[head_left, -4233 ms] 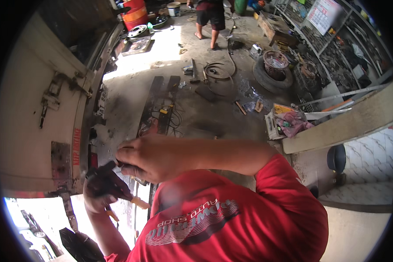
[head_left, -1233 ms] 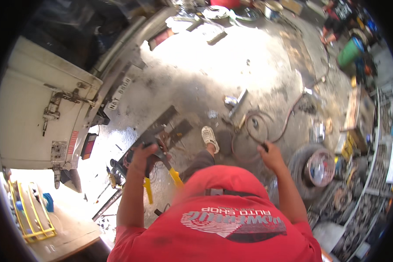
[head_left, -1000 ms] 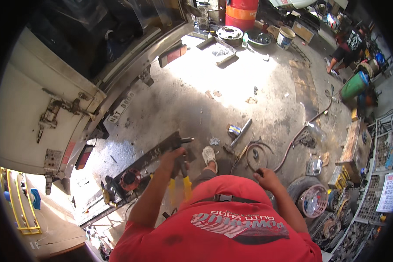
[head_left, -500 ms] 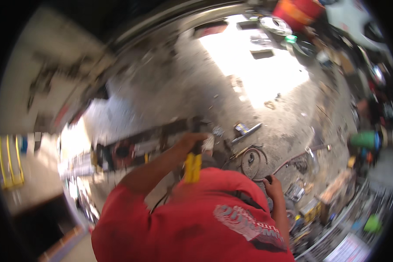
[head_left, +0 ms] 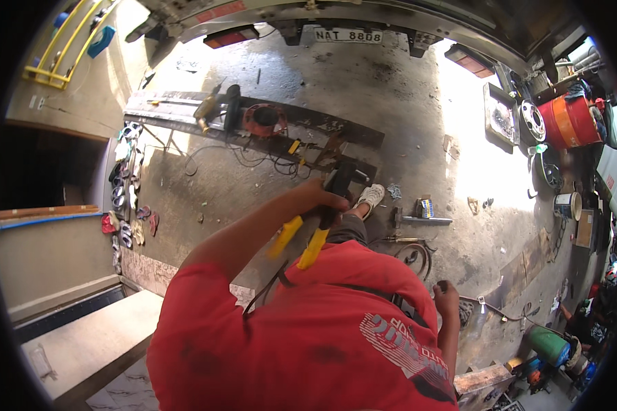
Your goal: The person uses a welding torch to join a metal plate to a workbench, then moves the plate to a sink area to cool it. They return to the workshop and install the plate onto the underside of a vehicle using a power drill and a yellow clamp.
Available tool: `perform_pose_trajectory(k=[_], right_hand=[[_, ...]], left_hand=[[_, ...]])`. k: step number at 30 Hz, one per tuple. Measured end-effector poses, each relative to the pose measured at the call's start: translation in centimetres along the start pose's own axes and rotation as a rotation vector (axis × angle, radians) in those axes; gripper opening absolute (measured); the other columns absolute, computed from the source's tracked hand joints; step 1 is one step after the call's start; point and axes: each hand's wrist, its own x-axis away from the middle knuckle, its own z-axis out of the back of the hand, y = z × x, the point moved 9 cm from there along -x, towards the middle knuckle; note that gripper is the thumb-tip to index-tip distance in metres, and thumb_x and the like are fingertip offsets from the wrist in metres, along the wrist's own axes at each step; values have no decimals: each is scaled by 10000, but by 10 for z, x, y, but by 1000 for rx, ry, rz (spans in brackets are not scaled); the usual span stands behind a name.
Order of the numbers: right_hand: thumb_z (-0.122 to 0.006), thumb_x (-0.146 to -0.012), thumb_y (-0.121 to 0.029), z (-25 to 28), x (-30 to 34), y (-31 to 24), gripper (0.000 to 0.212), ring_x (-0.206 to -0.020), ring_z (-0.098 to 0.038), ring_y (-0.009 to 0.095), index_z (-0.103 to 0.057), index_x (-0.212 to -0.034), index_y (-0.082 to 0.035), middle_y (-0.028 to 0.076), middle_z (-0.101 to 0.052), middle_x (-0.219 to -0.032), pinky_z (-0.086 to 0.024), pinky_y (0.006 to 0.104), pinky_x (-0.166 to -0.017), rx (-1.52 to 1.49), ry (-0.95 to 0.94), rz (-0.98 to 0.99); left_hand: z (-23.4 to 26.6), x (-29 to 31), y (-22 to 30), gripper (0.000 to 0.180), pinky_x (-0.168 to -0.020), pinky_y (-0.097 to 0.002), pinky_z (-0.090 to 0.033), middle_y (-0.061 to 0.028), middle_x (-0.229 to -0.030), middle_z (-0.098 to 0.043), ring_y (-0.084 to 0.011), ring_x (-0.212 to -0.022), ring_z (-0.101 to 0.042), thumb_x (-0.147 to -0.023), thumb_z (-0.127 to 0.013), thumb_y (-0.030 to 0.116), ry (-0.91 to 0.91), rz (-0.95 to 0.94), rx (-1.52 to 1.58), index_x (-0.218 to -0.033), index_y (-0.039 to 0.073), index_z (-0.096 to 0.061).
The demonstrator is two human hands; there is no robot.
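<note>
Yellow-handled pliers [head_left: 313, 229] sit in the left hand [head_left: 320, 198], out in front of the red-shirted chest, above the concrete floor [head_left: 404, 103]. Black head points away toward the long steel beam [head_left: 253, 123] lying on the floor; the two yellow grips trail back toward the body. Fingers are wrapped tight around the tool near the pivot, where black meets yellow, not down on the grips. Can't tell whether the tool's nose is biting anything; it blurs into the dark metal behind it.

Handling, my read: rigid steel, moderate weight, nose-heavy. Dipped grips should give decent friction, the bare black head less so, and more so if oily. Holding at the pivot carries it fine; for squeezing force the hold wants to be out along the yellow grips.

Right hand [head_left: 448, 301] hangs low by the right hip, well apart from the tool. Fingers look curled in, and it seems to hold nothing, but it's small and near the rim, so not certain.

Around: a white shoe [head_left: 371, 195] just past the tool head, a red round part [head_left: 264, 120] and a dark power tool [head_left: 216, 106] on the beam, loose black cable [head_left: 253, 154] on the floor beside it. Further right, a small can [head_left: 425, 207], coiled wire [head_left: 418, 253], an orange drum [head_left: 569, 122].
</note>
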Motion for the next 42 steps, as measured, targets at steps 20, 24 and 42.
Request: perform_pose_trajectory(k=[20,24,42], right_hand=[[-720,-897,-171,-13,258,-565,198,-778,-685,335,-656,-1044,-54,134,-682,-971,-532,435,-663,-122,143,1190],[-738,-865,-127,-75,258,-659,213,-762,-680,338,-652,-1042,-43,140,-672,-942,-528,440,-642,-159,41,1300],[-663,-1005,-220,-246,246,-863,203,-715,-625,349,-620,-932,-36,136,-636,-852,-518,445,-675,-598,-741,655]], left_hand=[[43,288,36,654,-892,-406,-532,-175,-1183,-722,-256,-1002,-684,-869,-793,121,-677,-463,-792,-1462,-8,-551],[148,319,40,658,-928,-428,-527,-202,-1231,-696,-318,-1054,-681,-857,-766,109,-701,-433,-699,-1463,-10,-539],[386,387,76,736,-973,-401,-536,-204,-1313,-704,-334,-1128,-713,-800,-788,27,-555,-418,-713,-1497,14,-551]])
